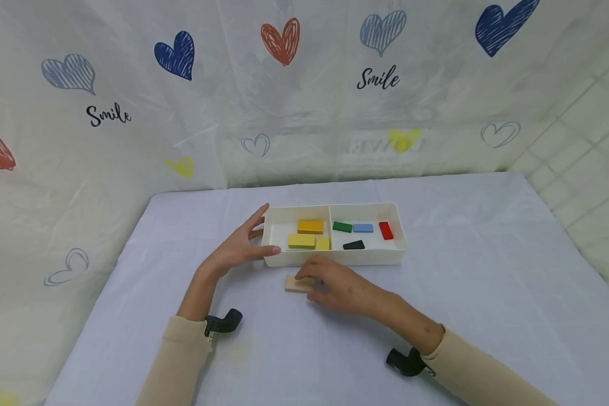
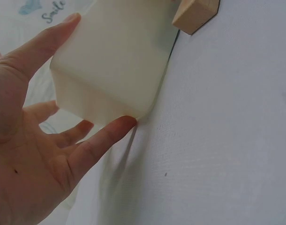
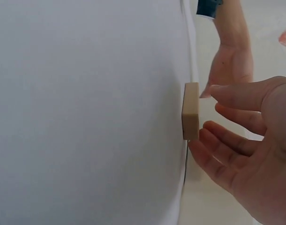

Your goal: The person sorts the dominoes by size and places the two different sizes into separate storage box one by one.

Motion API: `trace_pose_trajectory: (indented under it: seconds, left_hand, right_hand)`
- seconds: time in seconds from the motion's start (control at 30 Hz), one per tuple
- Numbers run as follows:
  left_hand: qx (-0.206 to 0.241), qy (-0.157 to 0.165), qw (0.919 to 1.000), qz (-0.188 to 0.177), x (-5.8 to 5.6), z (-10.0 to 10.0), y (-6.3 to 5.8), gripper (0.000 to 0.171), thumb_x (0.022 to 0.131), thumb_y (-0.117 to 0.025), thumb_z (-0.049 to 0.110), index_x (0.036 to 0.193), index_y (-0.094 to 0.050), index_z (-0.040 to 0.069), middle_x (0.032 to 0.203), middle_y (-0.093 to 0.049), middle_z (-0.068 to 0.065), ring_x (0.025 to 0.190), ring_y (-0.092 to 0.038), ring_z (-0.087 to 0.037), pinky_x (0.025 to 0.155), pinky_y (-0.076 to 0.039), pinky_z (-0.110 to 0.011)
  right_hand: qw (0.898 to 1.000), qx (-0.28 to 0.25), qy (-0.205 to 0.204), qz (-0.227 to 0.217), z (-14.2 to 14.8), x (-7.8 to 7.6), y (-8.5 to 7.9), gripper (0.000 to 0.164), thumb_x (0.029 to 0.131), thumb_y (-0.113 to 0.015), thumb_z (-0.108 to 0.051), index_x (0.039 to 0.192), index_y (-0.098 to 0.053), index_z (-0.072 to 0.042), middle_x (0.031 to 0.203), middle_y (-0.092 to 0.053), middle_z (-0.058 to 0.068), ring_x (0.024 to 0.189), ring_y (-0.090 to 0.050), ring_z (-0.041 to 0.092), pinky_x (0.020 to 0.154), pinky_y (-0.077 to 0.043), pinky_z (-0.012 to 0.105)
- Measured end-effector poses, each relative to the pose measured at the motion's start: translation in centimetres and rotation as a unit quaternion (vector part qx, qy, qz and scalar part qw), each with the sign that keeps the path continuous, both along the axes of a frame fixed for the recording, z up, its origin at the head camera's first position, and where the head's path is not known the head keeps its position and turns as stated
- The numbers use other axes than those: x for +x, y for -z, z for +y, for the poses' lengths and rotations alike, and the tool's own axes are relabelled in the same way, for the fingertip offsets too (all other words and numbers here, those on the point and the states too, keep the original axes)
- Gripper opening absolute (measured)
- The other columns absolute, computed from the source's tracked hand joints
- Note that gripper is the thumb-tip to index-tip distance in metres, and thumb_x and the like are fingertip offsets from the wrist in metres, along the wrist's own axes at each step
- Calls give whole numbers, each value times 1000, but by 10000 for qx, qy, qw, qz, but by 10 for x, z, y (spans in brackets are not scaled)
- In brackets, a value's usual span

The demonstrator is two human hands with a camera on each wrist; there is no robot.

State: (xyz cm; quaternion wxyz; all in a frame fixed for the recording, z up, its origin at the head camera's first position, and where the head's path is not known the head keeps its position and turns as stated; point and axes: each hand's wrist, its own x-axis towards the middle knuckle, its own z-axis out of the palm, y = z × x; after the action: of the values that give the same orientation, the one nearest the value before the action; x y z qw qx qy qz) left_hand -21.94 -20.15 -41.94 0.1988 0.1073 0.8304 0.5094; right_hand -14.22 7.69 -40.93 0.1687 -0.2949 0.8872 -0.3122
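A white two-compartment box stands on the table. My left hand spans its left end with spread, mostly straight fingers, the thumb at the front corner; in the left wrist view the little finger's tip lies by the lower edge of the box's end wall. Just in front of the box, a plain wooden block lies flat on the cloth. My right hand reaches over its right end with loosely bent fingers. In the right wrist view, the thumb and fingers stand apart around the block, not closed on it.
The left compartment holds an orange-yellow block and lighter yellow blocks. In the right compartment lie green, blue, red and black pieces. A white cloth covers the table, against a heart-patterned curtain.
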Motion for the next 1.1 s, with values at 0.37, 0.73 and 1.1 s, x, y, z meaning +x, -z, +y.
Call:
trace_pose_trajectory:
  seconds: [0.37, 0.73, 1.1]
  left_hand:
    - [38, -3, 10000, -46, 0, -1, 1, 108, 83, -87, 47, 161, -13, 57, 173, -21, 3, 158, -32, -29, 115, -45, -59]
    - [22, -7, 10000, -33, 0, -1, 1, 108, 83, -87, 47, 161, -13, 57, 173, -21, 2, 158, -32, -30, 116, -43, -60]
    - [44, 0, 10000, -21, 0, 1, 0, 107, 84, -87, 46, 161, -13, 57, 172, -22, 3, 158, -33, -29, 115, -45, -58]
  right_hand:
    - [9992, 150, -296, 226, -8, -1, 9, 34, 93, -79, -15, 126, -72, -19, 119, -65, -6, 105, -57, 9, 95, -55, 27]
    - [9990, 129, -421, 118, -6, -2, 7, 32, 94, -76, -7, 124, -74, -19, 120, -68, -6, 108, -59, 10, 100, -55, 31]
    - [9992, 29, -389, 25, -4, -3, 8, 33, 91, -80, -9, 122, -74, -19, 118, -69, -7, 104, -58, 10, 94, -55, 27]
